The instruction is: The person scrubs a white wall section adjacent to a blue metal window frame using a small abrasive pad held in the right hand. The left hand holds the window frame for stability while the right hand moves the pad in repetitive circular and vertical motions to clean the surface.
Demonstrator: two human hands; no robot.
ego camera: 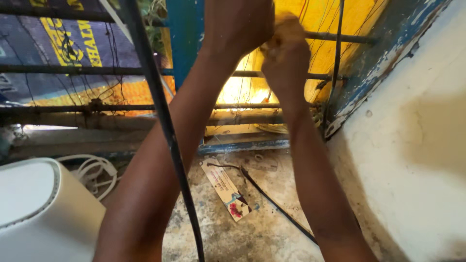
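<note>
2 hands [264,36], 1 black cable [162,121], 1 printed card [227,189], 1 white box [41,213], 1 white cord coil [94,172]

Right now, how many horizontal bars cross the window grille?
4 show: top bar, second bar, third bar and thick lowest bar. The arms cover parts of them, and more may lie above the frame.

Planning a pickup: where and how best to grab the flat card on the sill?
Take the card by its long edges near the upper end, coming straight down from above. It lies flat on the concrete sill, long and narrow, tilted diagonally. Its lower end sits close to the thin black cable, so that end looks more crowded.
</note>
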